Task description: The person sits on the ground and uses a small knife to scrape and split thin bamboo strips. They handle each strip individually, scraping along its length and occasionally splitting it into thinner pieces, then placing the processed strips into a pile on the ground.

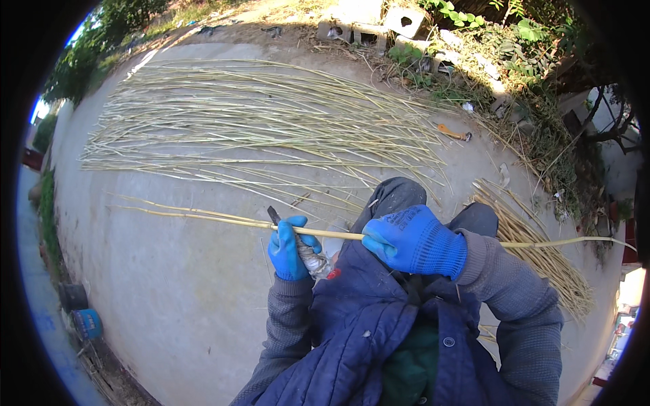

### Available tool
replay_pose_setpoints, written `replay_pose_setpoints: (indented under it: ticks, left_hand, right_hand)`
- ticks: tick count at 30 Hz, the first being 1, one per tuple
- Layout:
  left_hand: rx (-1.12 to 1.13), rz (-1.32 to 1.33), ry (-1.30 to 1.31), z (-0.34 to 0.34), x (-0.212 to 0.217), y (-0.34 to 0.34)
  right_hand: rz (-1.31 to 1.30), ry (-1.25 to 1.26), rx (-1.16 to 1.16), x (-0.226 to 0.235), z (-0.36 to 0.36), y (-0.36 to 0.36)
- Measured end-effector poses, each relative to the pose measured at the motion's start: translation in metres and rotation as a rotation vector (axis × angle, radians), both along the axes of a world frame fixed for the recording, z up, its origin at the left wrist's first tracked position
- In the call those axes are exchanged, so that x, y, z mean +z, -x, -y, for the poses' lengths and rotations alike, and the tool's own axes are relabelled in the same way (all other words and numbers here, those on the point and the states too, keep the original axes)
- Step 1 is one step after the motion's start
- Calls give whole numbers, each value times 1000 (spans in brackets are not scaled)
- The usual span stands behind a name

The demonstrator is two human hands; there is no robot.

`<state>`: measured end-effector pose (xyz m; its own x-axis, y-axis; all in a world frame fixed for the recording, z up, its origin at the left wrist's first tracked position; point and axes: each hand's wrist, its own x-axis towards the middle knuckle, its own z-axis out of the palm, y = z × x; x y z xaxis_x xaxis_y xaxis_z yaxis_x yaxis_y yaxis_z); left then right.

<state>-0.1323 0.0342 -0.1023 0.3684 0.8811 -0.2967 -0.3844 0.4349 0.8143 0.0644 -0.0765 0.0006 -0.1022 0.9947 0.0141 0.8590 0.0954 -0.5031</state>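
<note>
My left hand (286, 257), in a blue glove, is closed round a knife (313, 262) whose handle is wrapped in pale cloth. Its dark blade sticks up past the fingers. Across the blade lies a long thin yellowish stalk (332, 234), which is split in two lengthwise on the left side. Where blade and stalk meet is partly hidden by the fingers. My right hand (414, 242), also gloved in blue, grips the stalk above my knees. The stalk's unsplit end runs on to the right, past my right sleeve.
Many split strips (264, 122) lie spread on the concrete ground (169, 250) ahead. A bundle of stalks (535, 250) lies at my right. An orange-handled tool (453, 132) rests beyond my knees. Concrete blocks (369, 34) and weeds border the far side; a blue bucket (88, 325) stands far left.
</note>
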Motion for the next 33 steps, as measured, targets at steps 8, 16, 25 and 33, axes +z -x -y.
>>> replay_pose_setpoints:
  ticks: [8,16,25,33]
  left_hand:
    - [42,-13,-93,5,-11,-3]
    - [-257,39,-103,17,-19,-8]
    - [-127,-132,-177,30,-4,-23]
    - [113,38,-47,-10,-9,-11]
  right_hand:
    - [93,126,-73,-3,2,-2]
    - [5,11,-46,-10,-2,4]
    - [-34,-15,-61,-6,-6,12]
    - [-14,86,-78,-2,3,-7]
